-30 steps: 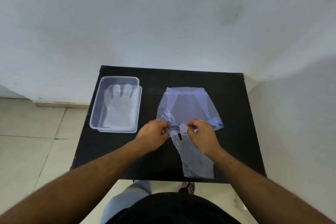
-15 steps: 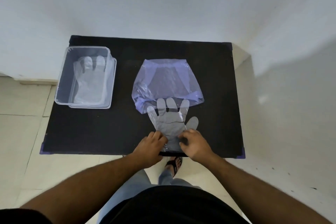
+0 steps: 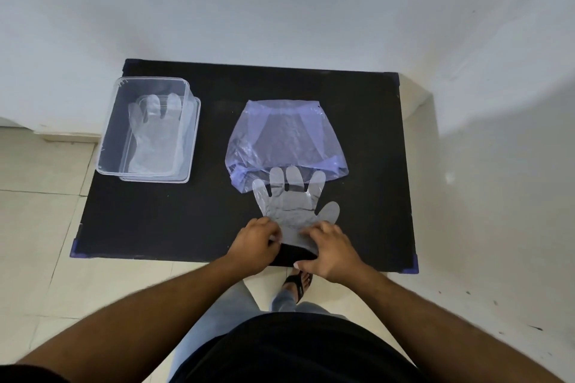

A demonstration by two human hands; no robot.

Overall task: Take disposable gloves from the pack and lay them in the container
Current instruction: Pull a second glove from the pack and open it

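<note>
A clear disposable glove (image 3: 291, 204) lies flat on the black table (image 3: 174, 211), fingers pointing away from me, fingertips overlapping the near edge of the bluish plastic pack (image 3: 284, 137). My left hand (image 3: 256, 244) pinches the glove's cuff on its left side. On the right side of the cuff, my right hand (image 3: 329, 250) holds it too. The clear rectangular container (image 3: 107, 137) stands at the table's left, with gloves (image 3: 155, 134) lying flat inside it.
The table stands against a white wall, with a wall corner to its right. Tiled floor shows on the left and below. My sandalled foot (image 3: 297, 283) shows under the table's near edge.
Both hands have pulled the glove out of the pack toward me; it now lies spread flat with all fingers showing. The view has tilted down.
</note>
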